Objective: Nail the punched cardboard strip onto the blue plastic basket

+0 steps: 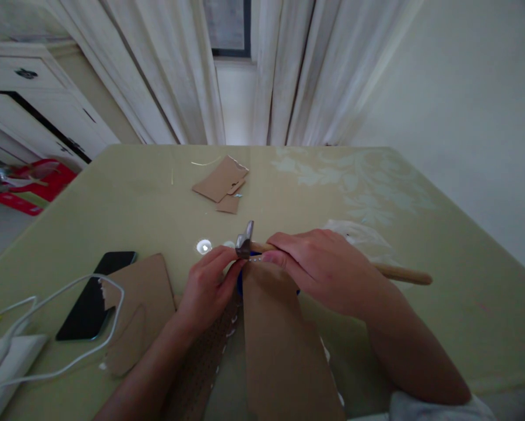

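Observation:
My right hand (315, 263) is closed round the wooden handle of a hammer (403, 273), close to its metal head. The head is over the far left corner of a long brown cardboard piece (280, 339). At that corner the fingers of my left hand (210, 286) are pinched, right beside the hammer head. A row of small white dots runs along the cardboard's far edge. Something blue shows from under that edge, mostly hidden. Beneath my left forearm lies a brown strip dotted with holes (201, 362), with white stitches or tufts along its side.
Torn cardboard scraps (221, 181) lie toward the back of the table (297, 187). To the left are a black phone (87, 310), a cardboard piece (144, 292) partly over it, and a white cable (69, 286). A clear plastic bag (363, 237) rests behind my right hand.

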`<state>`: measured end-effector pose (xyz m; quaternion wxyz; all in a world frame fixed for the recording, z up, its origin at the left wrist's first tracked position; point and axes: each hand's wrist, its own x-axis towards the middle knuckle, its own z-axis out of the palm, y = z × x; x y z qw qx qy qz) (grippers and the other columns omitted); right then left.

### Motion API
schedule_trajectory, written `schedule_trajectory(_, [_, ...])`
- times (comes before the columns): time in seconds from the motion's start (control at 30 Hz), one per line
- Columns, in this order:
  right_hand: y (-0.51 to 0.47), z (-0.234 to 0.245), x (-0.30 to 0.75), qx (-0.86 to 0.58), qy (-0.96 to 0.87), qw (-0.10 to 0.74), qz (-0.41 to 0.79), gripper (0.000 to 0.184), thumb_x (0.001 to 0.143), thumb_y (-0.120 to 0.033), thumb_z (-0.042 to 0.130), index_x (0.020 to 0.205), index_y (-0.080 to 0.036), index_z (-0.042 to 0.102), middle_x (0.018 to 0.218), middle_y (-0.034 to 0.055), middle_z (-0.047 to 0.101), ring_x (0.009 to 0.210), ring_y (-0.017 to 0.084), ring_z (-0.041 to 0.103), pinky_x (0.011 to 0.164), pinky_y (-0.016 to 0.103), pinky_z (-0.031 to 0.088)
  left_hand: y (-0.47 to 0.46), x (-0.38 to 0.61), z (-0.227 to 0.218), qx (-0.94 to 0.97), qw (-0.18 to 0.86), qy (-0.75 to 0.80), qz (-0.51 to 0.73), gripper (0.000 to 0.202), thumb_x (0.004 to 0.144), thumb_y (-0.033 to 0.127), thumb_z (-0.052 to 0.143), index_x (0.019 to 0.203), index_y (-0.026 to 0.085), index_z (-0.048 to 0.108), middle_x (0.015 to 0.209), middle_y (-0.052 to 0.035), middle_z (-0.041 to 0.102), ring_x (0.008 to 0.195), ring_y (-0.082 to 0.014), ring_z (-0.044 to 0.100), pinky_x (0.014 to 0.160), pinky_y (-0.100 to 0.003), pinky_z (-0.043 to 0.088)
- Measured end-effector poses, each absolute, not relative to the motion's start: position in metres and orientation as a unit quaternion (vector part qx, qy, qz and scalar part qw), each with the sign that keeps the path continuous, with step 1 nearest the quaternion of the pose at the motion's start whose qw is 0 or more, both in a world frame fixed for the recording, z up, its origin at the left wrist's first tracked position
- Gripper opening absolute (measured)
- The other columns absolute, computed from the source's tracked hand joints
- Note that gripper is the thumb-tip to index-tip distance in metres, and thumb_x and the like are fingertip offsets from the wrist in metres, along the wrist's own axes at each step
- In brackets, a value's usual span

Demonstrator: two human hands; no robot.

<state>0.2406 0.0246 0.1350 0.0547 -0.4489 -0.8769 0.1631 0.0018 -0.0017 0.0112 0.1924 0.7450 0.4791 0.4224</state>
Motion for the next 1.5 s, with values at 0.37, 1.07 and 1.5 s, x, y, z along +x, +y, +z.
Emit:
schedule_trajectory(0.37, [0.025,0.143,0.251,-0.463,-0.861,0.118,0.175,0.041,0.12,-0.047,0.044,0.1,-0.022,0.07,0.088,0.0042,0.078,0.076,0.021,0.068,0.072,0.035,0.035,0.001,0.001,0.009,0.729,0.207,0.485,0.436,0.011,0.107,0.02,0.064,0.103,0.022,0.075,0.099,-0.0028,0.081,0.09,-0.0188,0.076,0.084,-0.028,0.059])
schedule_trajectory(1.07, [0.066,0.104,0.261,-0.513,-0.837,0.033,0.188,0.033,0.107,-0.052,0.068,0.098,-0.021,0.063,0.093,0.0073,0.074,0.085,0.025,0.065,0.074,0.034,0.035,0.001,-0.001,0.017,0.665,0.294,0.528,0.439,0.018,0.106,0.035,0.066,0.104,0.023,0.079,0.096,-0.0045,0.083,0.09,-0.0221,0.077,0.083,-0.033,0.06])
schedule_trajectory(1.5, [0.087,0.09,0.266,-0.493,-0.821,-0.008,0.287,0.041,0.09,-0.055,0.086,0.088,-0.022,0.06,0.092,0.0039,0.072,0.084,0.023,0.063,0.07,0.031,0.036,0.008,0.0,0.009,0.578,0.41,0.525,0.471,0.017,0.103,0.037,0.067,0.101,0.021,0.073,0.1,-0.0065,0.084,0.094,-0.0205,0.078,0.087,-0.032,0.062])
